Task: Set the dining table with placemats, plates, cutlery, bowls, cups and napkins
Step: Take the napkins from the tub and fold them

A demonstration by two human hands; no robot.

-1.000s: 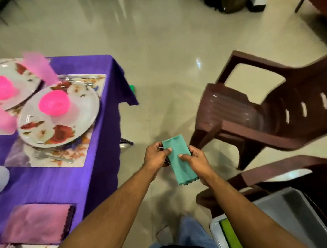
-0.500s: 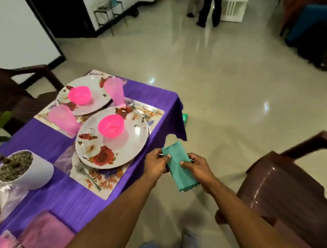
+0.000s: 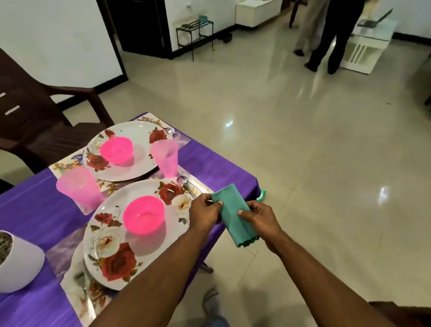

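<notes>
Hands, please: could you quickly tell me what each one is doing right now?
Left hand: pinches the folded green napkin.
Right hand: grips the same napkin.

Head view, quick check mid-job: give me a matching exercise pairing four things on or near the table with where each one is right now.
Things:
1. green napkin
2. near bowl
3. far cup
4. white pot

Places:
A. on the near flowered plate
B. at the table's left edge of view
C. held in both hands, left hand and right hand
D. beside the far plate

Pairs: 1-C, 2-A, 3-D, 4-B
</notes>
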